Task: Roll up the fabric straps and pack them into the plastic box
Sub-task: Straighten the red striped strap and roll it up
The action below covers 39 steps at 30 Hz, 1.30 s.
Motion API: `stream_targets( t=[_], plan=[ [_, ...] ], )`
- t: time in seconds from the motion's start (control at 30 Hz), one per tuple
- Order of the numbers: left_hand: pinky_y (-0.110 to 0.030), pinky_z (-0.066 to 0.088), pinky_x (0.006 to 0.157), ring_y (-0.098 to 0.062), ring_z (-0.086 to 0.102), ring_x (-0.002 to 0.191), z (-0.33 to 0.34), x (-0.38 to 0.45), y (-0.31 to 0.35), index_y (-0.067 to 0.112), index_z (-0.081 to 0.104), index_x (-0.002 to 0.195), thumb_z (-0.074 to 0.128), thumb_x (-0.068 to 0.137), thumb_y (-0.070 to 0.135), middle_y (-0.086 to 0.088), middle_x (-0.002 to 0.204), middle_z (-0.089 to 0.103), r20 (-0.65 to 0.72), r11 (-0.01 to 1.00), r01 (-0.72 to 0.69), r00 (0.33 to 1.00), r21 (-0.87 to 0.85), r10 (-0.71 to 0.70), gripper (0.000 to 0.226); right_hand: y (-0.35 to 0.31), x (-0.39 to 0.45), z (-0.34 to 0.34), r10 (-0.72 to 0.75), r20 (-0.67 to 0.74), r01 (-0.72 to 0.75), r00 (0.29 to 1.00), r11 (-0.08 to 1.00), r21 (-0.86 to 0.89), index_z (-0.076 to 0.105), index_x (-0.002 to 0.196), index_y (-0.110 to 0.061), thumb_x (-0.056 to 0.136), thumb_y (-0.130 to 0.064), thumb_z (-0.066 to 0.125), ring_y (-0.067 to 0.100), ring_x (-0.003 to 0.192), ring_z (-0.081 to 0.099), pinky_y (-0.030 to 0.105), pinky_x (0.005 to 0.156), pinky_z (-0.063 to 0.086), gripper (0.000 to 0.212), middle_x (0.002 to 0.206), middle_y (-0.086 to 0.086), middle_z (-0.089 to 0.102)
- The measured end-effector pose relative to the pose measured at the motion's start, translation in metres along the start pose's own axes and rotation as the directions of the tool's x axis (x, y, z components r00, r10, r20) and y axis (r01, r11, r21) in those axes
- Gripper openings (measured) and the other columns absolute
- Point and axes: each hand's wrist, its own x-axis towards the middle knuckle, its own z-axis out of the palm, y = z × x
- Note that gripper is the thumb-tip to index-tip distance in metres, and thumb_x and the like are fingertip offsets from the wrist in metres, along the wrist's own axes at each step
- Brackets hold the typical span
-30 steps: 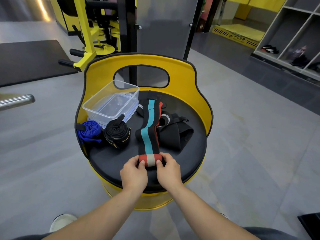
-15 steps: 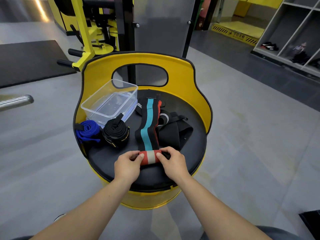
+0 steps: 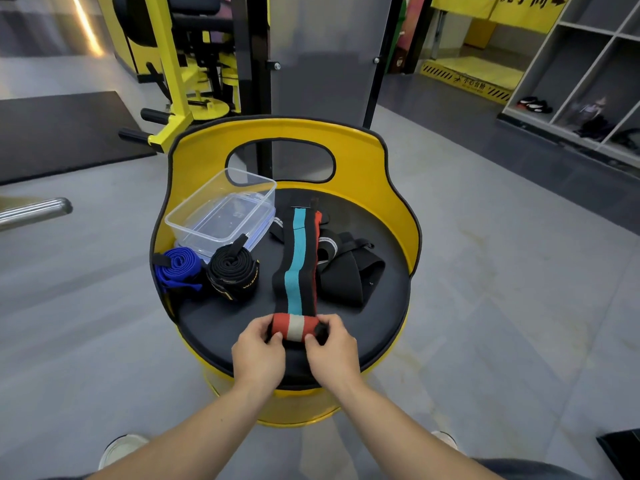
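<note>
My left hand (image 3: 258, 351) and right hand (image 3: 330, 349) pinch ends of half-rolled striped strap (image 3: 295, 271) at near edge of tabletop (image 3: 221, 317). Strap looks soft, light, springy; likely unrolls if let go, so grip roll ends firmly. Box (image 3: 221, 216) empty at far left; blue roll (image 3: 176, 266), black roll (image 3: 232, 271) beside it. Round black padded seat, yellow rim; gym floor around.
</note>
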Motion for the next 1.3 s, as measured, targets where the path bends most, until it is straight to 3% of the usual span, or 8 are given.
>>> stream_targets(
  t=[0.27,0.37,0.47,0.57,0.73,0.9,1.07,1.3],
  plan=[
    [-0.027,0.048,0.093,-0.015,0.065,0.1,-0.012,0.006,0.005,0.028,0.061,0.131,0.065,0.096,0.014,0.002,0.103,0.073,0.078,0.982,-0.126,0.99,0.142,0.115,0.038,0.001,0.009,-0.011,-0.06,0.063,0.069,0.996,0.986,-0.151,0.061,0.127,-0.02,0.1,-0.031,0.061,0.011,0.099,0.06,0.023,0.086,0.051,0.029,0.115,-0.002,0.068],
    [-0.032,0.05,0.097,-0.018,0.064,0.108,-0.011,0.021,0.01,0.028,0.064,0.132,0.062,0.098,0.022,-0.002,0.115,0.073,0.122,0.969,-0.131,0.987,0.209,0.107,0.035,-0.003,0.026,-0.009,-0.031,0.064,0.043,0.997,0.98,-0.196,0.064,0.125,-0.016,0.101,-0.038,0.057,0.017,0.103,0.062,0.026,0.087,0.05,0.033,0.116,0.002,0.068],
    [-0.033,0.05,0.097,-0.019,0.063,0.112,-0.008,0.031,0.013,0.023,0.067,0.131,0.064,0.098,0.028,-0.002,0.12,0.07,0.094,0.971,-0.103,0.992,0.215,0.084,0.033,-0.004,0.038,-0.003,-0.011,0.007,0.012,1.0,0.975,-0.223,0.058,0.128,-0.018,0.098,-0.045,0.058,0.02,0.113,0.06,0.036,0.095,0.053,0.041,0.122,0.0,0.062],
    [-0.034,0.051,0.099,-0.021,0.064,0.112,-0.001,0.032,0.015,0.016,0.07,0.128,0.065,0.098,0.029,-0.004,0.119,0.071,0.017,0.981,-0.079,0.997,0.177,0.077,0.033,-0.006,0.038,0.0,-0.117,-0.095,0.09,0.989,0.963,-0.254,0.054,0.129,-0.027,0.097,-0.041,0.062,0.013,0.112,0.053,0.034,0.095,0.052,0.035,0.123,-0.008,0.051],
    [-0.037,0.047,0.106,-0.023,0.062,0.119,0.007,0.019,0.015,0.019,0.066,0.134,0.06,0.101,0.023,-0.003,0.126,0.07,-0.03,0.994,-0.066,0.997,0.082,0.068,0.034,-0.001,0.03,0.0,-0.116,-0.054,0.111,0.992,0.989,-0.093,0.054,0.106,-0.031,0.1,-0.037,0.06,0.011,0.094,0.06,0.029,0.079,0.055,0.01,0.102,-0.007,0.062],
    [-0.035,0.046,0.105,-0.023,0.061,0.123,0.004,0.003,0.009,0.019,0.058,0.143,0.069,0.092,0.018,-0.002,0.133,0.067,0.019,0.997,-0.048,0.999,0.061,0.047,0.052,-0.003,0.013,-0.002,-0.072,-0.02,0.072,0.997,0.997,-0.029,0.05,0.102,-0.028,0.099,-0.032,0.06,0.007,0.081,0.06,0.014,0.058,0.041,0.011,0.097,-0.005,0.063],
    [-0.04,0.047,0.11,-0.026,0.061,0.125,0.0,-0.005,0.0,0.017,0.058,0.143,0.066,0.093,0.01,-0.004,0.134,0.067,-0.009,0.995,-0.019,1.0,0.1,0.02,0.051,0.003,0.003,-0.008,-0.049,0.166,0.065,0.985,0.993,-0.094,0.045,0.117,-0.029,0.091,-0.019,0.067,0.011,0.1,0.061,0.02,0.082,0.053,0.035,0.115,-0.005,0.06],
    [-0.038,0.047,0.102,-0.027,0.06,0.12,-0.006,0.021,0.009,0.018,0.066,0.132,0.063,0.096,0.029,-0.005,0.126,0.068,0.024,0.98,-0.041,0.999,0.197,0.037,0.038,-0.001,0.021,-0.004,-0.122,0.134,0.147,0.983,0.97,-0.196,0.056,0.131,-0.022,0.099,-0.033,0.061,0.016,0.118,0.056,0.03,0.102,0.048,0.034,0.124,-0.004,0.06]
  ],
)
